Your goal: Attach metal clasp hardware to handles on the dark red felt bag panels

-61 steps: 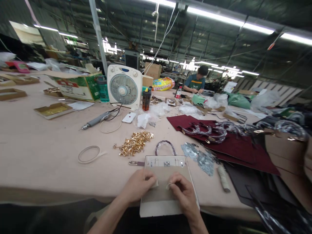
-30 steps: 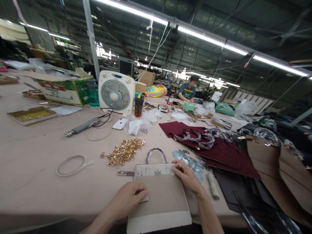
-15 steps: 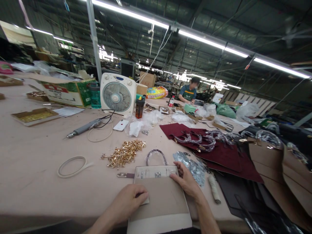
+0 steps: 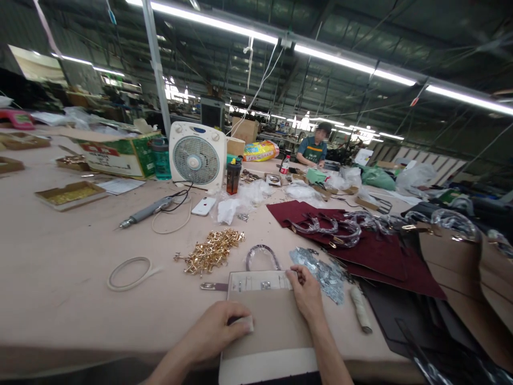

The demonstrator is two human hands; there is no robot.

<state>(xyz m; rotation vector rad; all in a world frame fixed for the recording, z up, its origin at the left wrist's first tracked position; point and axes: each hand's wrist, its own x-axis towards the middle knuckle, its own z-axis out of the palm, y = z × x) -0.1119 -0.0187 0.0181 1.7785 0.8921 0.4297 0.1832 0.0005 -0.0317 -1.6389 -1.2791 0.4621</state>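
A beige bag panel point(image 4: 272, 315) lies at the table's front edge, with a wrapped handle point(image 4: 262, 250) above its top edge and a dark strap with a metal piece point(image 4: 214, 286) sticking out on the left. Over the panel's left side, my left hand point(image 4: 224, 326) is closed on a small pale piece point(image 4: 249, 323). My right hand point(image 4: 306, 289) has its fingers pinched at the panel's top right corner; what lies between them is too small to name. Gold-coloured fasteners point(image 4: 212, 251) are heaped behind the panel, and flat grey metal plates point(image 4: 320, 272) lie to the right.
A tape ring point(image 4: 130, 274), an electric screwdriver point(image 4: 146, 212), a phone point(image 4: 203, 206) and a fan point(image 4: 197, 155) stand or lie left and behind. Dark red panels point(image 4: 352, 240) and a roll point(image 4: 360, 310) are right. A person point(image 4: 315, 147) is across the table.
The view has shifted slightly, so things appear further right. My right hand's fingers have drawn closer together at the panel's corner. My left hand still holds the pale piece.
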